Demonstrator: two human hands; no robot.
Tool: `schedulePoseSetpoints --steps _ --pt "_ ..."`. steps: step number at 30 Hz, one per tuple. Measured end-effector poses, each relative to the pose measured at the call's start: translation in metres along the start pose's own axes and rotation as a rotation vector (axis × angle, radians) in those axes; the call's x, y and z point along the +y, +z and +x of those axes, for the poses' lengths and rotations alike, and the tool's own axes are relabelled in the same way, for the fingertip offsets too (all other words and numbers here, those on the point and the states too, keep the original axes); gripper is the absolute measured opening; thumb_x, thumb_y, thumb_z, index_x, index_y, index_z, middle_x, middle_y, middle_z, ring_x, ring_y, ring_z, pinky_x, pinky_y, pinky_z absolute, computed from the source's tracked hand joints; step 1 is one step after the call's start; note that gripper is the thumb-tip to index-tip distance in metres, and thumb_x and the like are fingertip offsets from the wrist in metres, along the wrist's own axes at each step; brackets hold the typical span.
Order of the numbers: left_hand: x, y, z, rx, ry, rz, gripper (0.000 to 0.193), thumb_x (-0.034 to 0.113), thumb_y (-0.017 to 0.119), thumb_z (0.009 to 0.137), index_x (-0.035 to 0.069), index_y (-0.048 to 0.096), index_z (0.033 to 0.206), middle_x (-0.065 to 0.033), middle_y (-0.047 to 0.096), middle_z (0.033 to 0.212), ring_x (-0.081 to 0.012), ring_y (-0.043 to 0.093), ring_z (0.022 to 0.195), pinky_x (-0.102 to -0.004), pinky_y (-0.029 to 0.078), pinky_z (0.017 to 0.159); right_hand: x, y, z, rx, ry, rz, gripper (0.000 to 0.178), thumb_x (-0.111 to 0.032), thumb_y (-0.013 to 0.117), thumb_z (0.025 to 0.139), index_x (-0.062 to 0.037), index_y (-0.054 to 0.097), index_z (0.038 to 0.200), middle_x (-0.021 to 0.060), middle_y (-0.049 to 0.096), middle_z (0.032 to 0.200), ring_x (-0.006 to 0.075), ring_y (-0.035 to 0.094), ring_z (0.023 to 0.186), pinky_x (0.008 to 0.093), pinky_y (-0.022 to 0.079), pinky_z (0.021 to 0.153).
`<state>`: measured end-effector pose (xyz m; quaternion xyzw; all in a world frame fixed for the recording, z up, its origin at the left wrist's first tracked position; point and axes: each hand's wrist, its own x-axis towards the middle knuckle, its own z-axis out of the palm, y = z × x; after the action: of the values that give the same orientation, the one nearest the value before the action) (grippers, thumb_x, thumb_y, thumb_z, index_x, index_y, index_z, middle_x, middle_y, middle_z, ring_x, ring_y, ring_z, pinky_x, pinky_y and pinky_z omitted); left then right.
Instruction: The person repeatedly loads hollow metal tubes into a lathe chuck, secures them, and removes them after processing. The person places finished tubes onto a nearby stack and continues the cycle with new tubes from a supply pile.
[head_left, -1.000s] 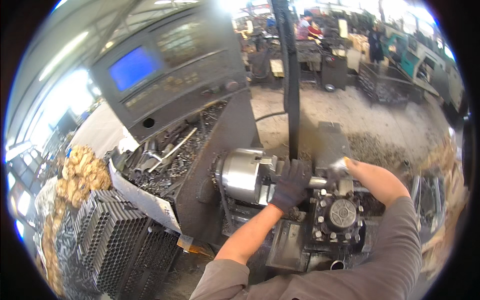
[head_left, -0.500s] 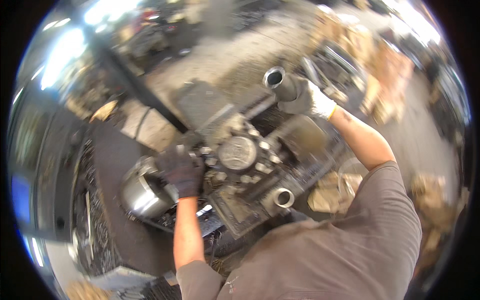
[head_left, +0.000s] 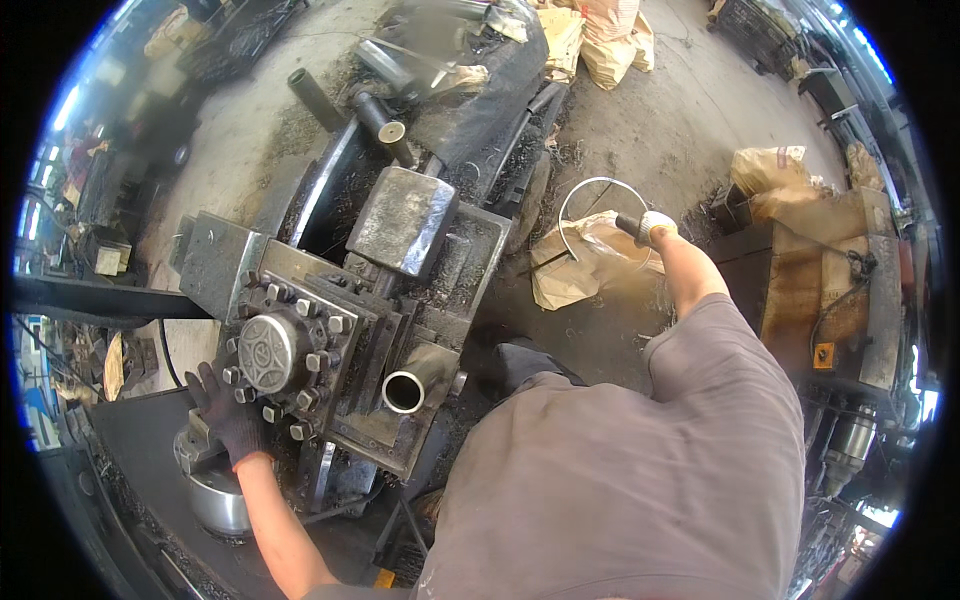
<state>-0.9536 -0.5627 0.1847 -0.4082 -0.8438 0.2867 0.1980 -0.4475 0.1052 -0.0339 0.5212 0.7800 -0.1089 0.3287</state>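
Head view shows a bolted block point(head_left: 270, 352) with a round top. Just below and left of the block is the left hand point(head_left: 228, 418), dark-gloved, fingers spread apart. I can't tell if it touches the shiny round chuck point(head_left: 218, 503) below the block. Far right of the block, the white-gloved right hand point(head_left: 655, 228) is closed around a dark tube point(head_left: 628, 224), near a brown bag point(head_left: 560, 285).

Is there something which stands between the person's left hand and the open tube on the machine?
Yes, the bolted tool post stands between them in this view: the left hand is at its lower left, by the chuck, and the tube is on its right.
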Motion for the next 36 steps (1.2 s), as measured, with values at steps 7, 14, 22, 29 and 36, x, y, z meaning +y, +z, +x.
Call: schedulePoseSetpoints --steps 7,14,22,29,36 --pt "0.030 -0.075 -0.046 0.270 -0.165 -0.327 0.051 0.024 0.075 0.090 0.011 0.066 0.139 -0.0155 0.064 0.146 -0.0378 0.058 0.138 -0.0560 0.040 0.120 -0.113 -0.125 -0.086 0.840 -0.531 0.396 0.041 -0.022 0.073 0.091 -0.0087 0.073 0.130 0.0209 0.078 0.112 0.0365 0.078 0.100 0.0441 0.061 0.090" --pt "0.102 -0.087 -0.109 0.263 -0.795 -0.955 0.040 0.010 0.077 0.093 0.003 0.071 0.131 -0.0193 0.075 0.127 -0.0392 0.074 0.107 -0.0462 0.059 0.096 -0.279 -0.179 -0.334 0.136 -1.692 0.212 0.053 -0.014 0.079 0.085 -0.0019 0.067 0.135 0.0196 0.077 0.110 0.0270 0.077 0.088 0.0384 0.063 0.076" --pt "0.201 -0.066 -0.216 0.170 -1.312 -1.277 0.030 0.012 0.072 0.096 -0.002 0.073 0.122 -0.0148 0.076 0.107 -0.0256 0.073 0.096 -0.0401 0.057 0.089 -0.369 -0.184 -0.399 0.032 -2.175 0.078 0.020 -0.009 0.080 0.081 -0.0021 0.073 0.098 0.0123 0.072 0.082 0.0314 0.072 0.070 0.0400 0.059 0.062" --pt "0.257 -0.040 -0.343 1.077 -2.401 -1.708 0.036 0.039 0.059 0.104 0.007 0.073 0.103 -0.0078 0.072 0.097 -0.0222 0.064 0.078 -0.0378 0.056 0.076 -0.489 -0.316 -0.406 0.168 -2.050 -0.392 0.048 -0.014 0.077 0.078 0.0015 0.067 0.122 0.0160 0.077 0.094 0.0287 0.077 0.078 0.0376 0.065 0.071" --pt "0.246 -0.049 -0.415 0.880 -2.243 -1.305 0.048 0.049 0.055 0.107 0.010 0.061 0.136 -0.0094 0.067 0.109 -0.0258 0.062 0.090 -0.0456 0.057 0.081 -0.624 -0.253 -0.349 0.539 -1.650 -0.812 0.025 -0.030 0.084 0.080 -0.0068 0.082 0.091 0.0149 0.078 0.081 0.0286 0.076 0.072 0.0412 0.061 0.068"
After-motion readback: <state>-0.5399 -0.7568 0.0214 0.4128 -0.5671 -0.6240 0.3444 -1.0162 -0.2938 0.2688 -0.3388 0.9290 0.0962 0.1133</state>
